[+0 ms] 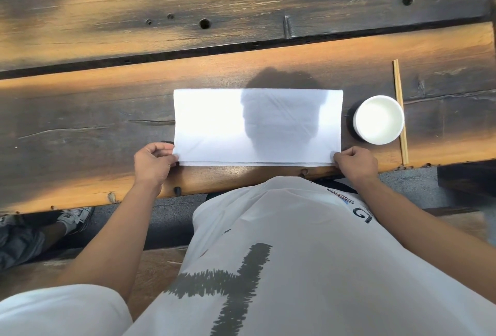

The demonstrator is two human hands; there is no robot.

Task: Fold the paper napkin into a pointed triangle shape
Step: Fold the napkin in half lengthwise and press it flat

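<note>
Your left hand (153,165) pinches the napkin (257,127) at its 7 o'clock corner; your right hand (355,162) pinches its 5 o'clock corner. The napkin lies flat as a wide rectangle on the wooden table (107,110), stretching from both grips toward 12 o'clock. A white bowl (379,120) sits at its 3 o'clock.

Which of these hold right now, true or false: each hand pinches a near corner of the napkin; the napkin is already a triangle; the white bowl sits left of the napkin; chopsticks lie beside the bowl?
1. Left hand and right hand each pinch a near corner of the napkin. True.
2. The napkin is already a triangle. False: it lies as a wide rectangle.
3. The white bowl sits left of the napkin. False: it stands to its right.
4. Wooden chopsticks lie beside the bowl. True, along its right side.
</note>
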